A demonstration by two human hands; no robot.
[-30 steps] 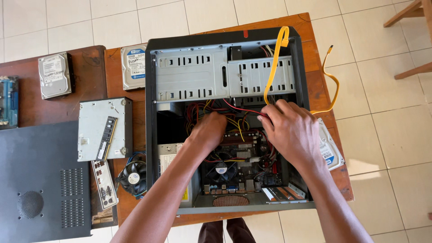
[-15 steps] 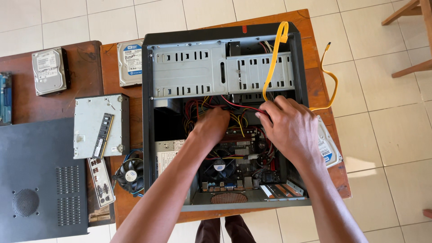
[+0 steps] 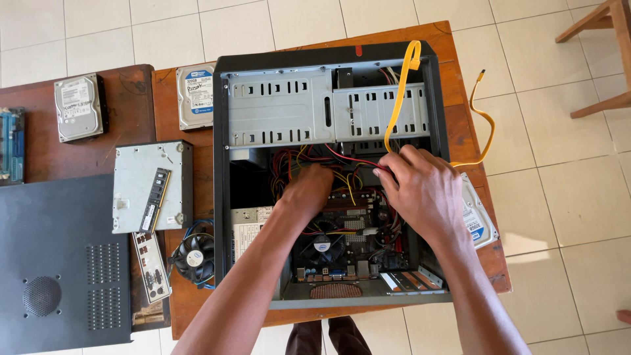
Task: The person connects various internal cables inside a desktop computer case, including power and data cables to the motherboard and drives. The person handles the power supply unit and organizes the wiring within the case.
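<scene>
Both hands deep in an opened computer case on the desk.

The right hand [image 3: 426,190] pinches a thin red cable [image 3: 351,160] just beside the flat yellow data cable [image 3: 399,98]; the left hand [image 3: 309,190] lies curled among the bundled wires [image 3: 342,179], grip hidden. These leads look light, limp and easily strained, best held at the plug. The case [image 3: 223,164] sits on the wooden desk [image 3: 197,296].
</scene>
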